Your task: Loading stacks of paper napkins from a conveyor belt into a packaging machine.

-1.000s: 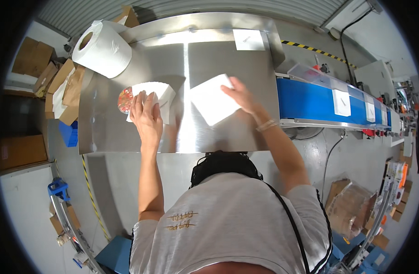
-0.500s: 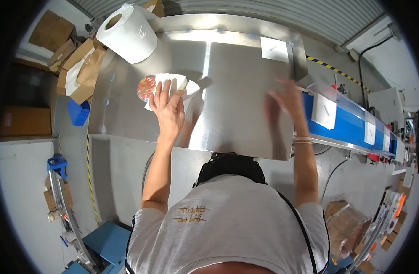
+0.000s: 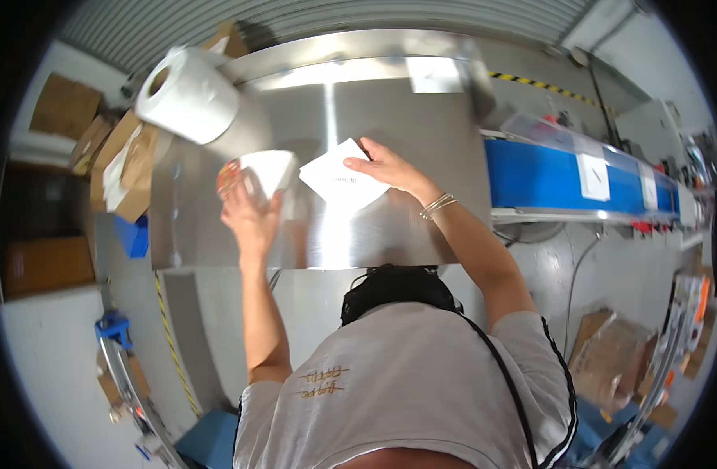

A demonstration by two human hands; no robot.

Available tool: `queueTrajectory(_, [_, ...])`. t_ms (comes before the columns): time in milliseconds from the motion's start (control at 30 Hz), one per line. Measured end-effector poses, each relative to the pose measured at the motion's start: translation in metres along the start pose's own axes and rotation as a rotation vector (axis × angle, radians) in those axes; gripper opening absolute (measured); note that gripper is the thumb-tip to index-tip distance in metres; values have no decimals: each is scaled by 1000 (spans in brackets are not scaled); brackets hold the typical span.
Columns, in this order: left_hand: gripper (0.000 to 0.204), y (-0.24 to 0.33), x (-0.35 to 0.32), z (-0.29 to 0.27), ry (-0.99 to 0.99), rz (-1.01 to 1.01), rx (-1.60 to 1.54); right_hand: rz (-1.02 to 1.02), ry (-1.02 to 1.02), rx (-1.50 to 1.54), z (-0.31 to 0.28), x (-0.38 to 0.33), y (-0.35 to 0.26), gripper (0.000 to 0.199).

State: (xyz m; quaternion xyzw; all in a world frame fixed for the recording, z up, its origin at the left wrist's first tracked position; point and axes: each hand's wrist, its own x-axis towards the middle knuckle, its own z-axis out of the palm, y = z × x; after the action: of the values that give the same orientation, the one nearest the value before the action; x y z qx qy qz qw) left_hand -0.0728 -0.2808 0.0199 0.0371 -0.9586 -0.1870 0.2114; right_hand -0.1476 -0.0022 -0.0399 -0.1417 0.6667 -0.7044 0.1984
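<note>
My right hand (image 3: pixel 383 168) is closed on a thin white square packet (image 3: pixel 339 181) with faint print on it. It holds the packet by one corner, thumb on top, above the steel table. My left hand (image 3: pixel 249 219) is smeared by motion on the left of the table. Its fingers lie over part of a round red-patterned piece (image 3: pixel 229 170) and against a white folded paper wipe (image 3: pixel 271 168). Whether the fingers grip either one is hidden by the blur.
A big white paper roll (image 3: pixel 193 102) stands at the table's (image 3: pixel 421 234) far left corner. Another white sheet (image 3: pixel 434 76) lies at the back right. On the right runs a blue conveyor belt (image 3: pixel 534 172) carrying white packets (image 3: pixel 593 177). Open cardboard boxes (image 3: pixel 136 176) stand left.
My right hand has come left from beside the conveyor and now holds the white packet over the table. My left hand has slid toward the red-patterned piece. The whole view has shifted.
</note>
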Motion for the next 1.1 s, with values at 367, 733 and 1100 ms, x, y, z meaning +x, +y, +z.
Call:
queueTrajectory(367, [54,123,-54,31,-118,40,-307,307,781,-468,-221,-174,14,42])
queueTrajectory(733, [48,217,-109,44,-183,206,-391,-32,864,-1157,-254,-230,8,55])
queueTrajectory(1100, [36,215,-118,47,-215,172,-438,-75,208,-352,-109,-205,-35,54])
